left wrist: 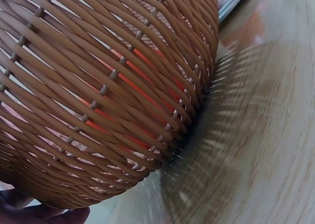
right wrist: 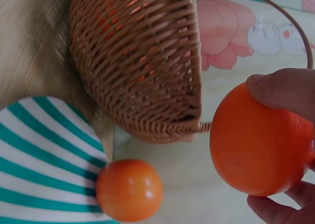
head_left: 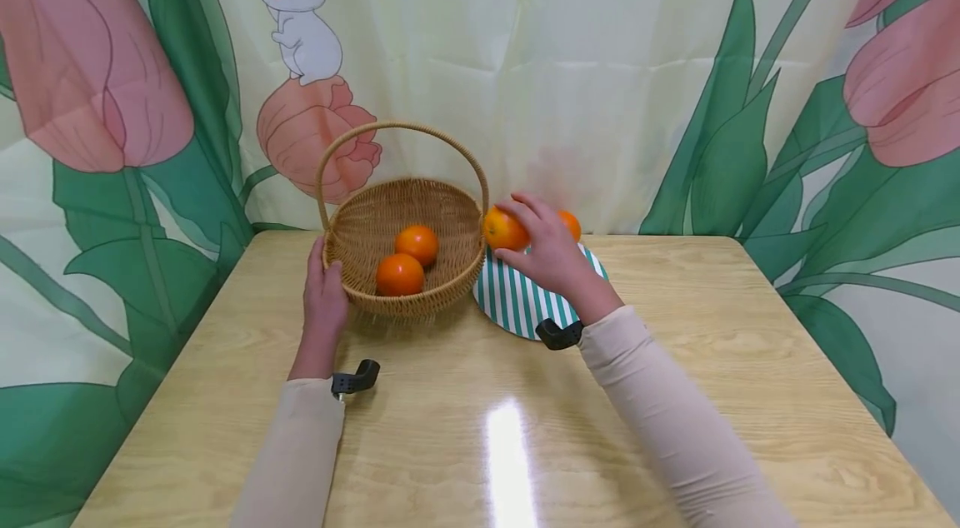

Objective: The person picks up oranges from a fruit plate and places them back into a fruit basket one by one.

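Note:
A round wicker basket (head_left: 408, 305) with a tall arched handle stands on the table, with two oranges (head_left: 401, 274) inside. At its left side, my left hand (head_left: 326, 295) grips the rim; in the left wrist view, only the fingertips (left wrist: 74, 215) show under the woven wall. My right hand (head_left: 551, 249) holds another orange (right wrist: 261, 140) between thumb and fingers, just right of the basket's rim and above a green-and-white striped plate (head_left: 517, 303). One more orange (right wrist: 129, 190) rests at the plate's far edge, partly hidden behind the right hand in the head view.
The light wooden table (head_left: 450, 428) runs up to a curtain (head_left: 585, 95) printed with tulips and a white rabbit, close behind the basket and plate. The basket's handle (head_left: 401, 127) arches high over its opening. Black wrist cameras (head_left: 356, 378) sit on both wrists.

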{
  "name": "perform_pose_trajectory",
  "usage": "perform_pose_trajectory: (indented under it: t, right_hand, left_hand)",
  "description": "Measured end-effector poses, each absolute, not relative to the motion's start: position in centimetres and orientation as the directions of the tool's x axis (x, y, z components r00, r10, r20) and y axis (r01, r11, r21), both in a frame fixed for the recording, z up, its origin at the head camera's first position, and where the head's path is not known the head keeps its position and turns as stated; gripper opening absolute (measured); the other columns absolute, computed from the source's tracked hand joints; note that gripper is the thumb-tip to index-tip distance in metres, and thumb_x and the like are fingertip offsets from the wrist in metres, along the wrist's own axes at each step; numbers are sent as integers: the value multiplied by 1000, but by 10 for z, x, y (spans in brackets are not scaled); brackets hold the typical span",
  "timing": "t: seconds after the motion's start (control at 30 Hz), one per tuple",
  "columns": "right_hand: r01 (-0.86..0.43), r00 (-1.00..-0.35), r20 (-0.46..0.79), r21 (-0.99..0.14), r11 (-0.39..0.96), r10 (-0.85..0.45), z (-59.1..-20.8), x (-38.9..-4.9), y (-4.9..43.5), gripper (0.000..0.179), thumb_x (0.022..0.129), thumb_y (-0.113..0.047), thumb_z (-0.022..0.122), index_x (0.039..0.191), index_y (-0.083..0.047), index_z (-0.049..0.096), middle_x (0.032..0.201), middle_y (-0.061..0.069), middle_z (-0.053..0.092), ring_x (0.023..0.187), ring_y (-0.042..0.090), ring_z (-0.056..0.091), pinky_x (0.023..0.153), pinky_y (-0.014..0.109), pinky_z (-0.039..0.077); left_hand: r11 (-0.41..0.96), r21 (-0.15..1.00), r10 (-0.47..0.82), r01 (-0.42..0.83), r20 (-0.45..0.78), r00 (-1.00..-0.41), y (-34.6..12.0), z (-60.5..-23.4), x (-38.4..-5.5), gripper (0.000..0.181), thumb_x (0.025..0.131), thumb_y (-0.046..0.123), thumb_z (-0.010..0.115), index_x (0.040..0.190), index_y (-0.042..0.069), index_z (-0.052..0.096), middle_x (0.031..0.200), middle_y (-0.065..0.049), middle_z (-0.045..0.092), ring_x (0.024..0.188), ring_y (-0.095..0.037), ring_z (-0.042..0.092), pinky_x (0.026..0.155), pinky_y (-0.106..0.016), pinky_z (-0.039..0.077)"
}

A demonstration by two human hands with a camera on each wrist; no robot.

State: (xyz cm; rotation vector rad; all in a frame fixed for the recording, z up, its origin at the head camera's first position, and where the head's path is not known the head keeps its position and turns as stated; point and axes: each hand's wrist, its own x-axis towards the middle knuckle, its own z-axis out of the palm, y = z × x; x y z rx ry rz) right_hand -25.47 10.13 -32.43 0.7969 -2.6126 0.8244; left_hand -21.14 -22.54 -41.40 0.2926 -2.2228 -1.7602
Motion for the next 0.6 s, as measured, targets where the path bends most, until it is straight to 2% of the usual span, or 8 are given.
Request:
perform_pose_trajectory:
  t: [0.43, 0.6]
  right_hand:
    - [-633, -772, 429, -455, 626, -470, -319, -249, 74, 63, 84, -25, 75, 140, -23, 48, 151, 9, 37, 132, 33, 43, 98, 43, 51]
    - [-629, -777, 401, -457, 629, -485, -321, -251, 64, 64, 85, -26, 75, 142, -25, 46, 153, 7, 35, 131, 31, 44, 87, 36, 57]
  left_hand:
    - [252, 967, -329, 27, 112, -938, -226, -417, -211, 55, 105, 39, 26, 156, 37, 6, 164, 3, 7, 150, -27, 14, 120, -53, 17]
    - [253, 967, -328, 24, 109, -938, -227, -417, -211, 54, 105, 40, 26, 156, 38, 6, 164, 4, 7, 150, -27, 13, 120, -53, 17]
